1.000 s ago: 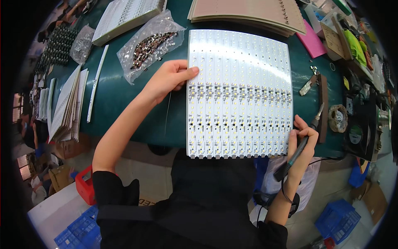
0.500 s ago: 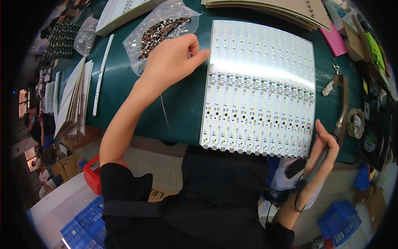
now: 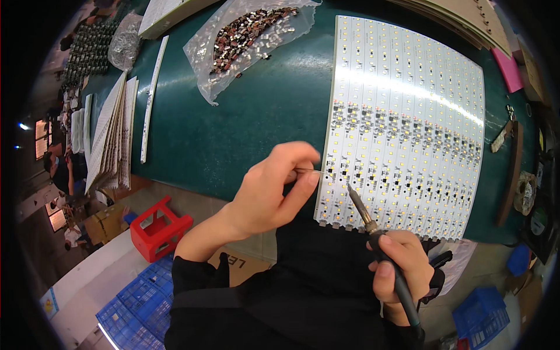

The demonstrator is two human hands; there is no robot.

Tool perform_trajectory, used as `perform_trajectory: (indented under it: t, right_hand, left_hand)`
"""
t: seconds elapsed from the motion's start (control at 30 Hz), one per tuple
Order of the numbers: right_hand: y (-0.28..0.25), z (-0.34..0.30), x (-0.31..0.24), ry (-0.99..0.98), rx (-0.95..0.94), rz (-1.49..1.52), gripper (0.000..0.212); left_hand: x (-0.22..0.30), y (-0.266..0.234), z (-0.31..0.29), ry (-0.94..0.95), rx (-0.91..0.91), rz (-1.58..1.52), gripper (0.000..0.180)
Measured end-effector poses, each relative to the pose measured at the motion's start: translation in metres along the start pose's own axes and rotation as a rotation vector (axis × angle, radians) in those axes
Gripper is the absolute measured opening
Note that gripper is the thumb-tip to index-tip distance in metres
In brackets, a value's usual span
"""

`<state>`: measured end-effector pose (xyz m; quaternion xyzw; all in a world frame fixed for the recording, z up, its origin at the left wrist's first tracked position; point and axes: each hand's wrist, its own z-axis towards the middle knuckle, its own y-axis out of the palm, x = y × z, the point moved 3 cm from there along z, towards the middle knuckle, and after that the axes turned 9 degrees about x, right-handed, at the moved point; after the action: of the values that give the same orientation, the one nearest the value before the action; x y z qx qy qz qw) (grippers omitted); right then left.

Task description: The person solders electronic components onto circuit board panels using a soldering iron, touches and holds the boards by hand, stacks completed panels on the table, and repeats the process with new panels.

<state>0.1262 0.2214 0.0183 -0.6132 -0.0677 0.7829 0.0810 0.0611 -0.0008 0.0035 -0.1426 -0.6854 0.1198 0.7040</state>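
Observation:
A panel of white LED circuit board strips (image 3: 402, 131) lies side by side on the green table, dotted with small chips, its notched edge toward me. At its near left part, my left hand (image 3: 262, 195) pinches a thin solder wire (image 3: 304, 171) between thumb and fingers, the wire's end over the first strips. My right hand (image 3: 408, 262) grips a soldering iron (image 3: 373, 226) by its dark handle. The iron's tip points up and left, close to the wire's end; whether it touches the board I cannot tell.
A clear plastic bag (image 3: 201, 61) of small connector-like parts lies open at the back. Left of it are a single strip (image 3: 153, 99) and a fanned stack of boards (image 3: 111, 140). A brown bar (image 3: 512, 175) lies on the right. A red stool (image 3: 160, 229) and blue crates (image 3: 146, 297) stand below.
My left hand has come down from beside the bag to the panel's near left part. My right hand has brought the iron from the panel's right side over its near edge.

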Motion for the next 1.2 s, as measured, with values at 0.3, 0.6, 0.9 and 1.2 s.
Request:
perform_trajectory:
  t: [0.3,0.6,0.9,1.2]
  right_hand:
    - [0.017,0.008,0.001,-0.01,-0.057,-0.01,0.033]
    - [0.019,0.008,0.005,0.003,-0.076,-0.026,0.034]
    - [0.025,0.009,0.004,-0.163,-0.072,-0.089,0.032]
    - [0.012,0.007,-0.003,-0.122,-0.078,-0.09,0.034]
  left_hand:
    - [-0.009,0.001,0.011,0.431,-0.124,0.16,0.018]
    - [-0.014,0.005,0.012,0.477,-0.074,0.173,0.019]
    - [-0.008,0.005,0.015,0.532,-0.123,0.25,0.023]
    - [0.004,0.0,0.02,0.492,-0.212,0.271,0.024]
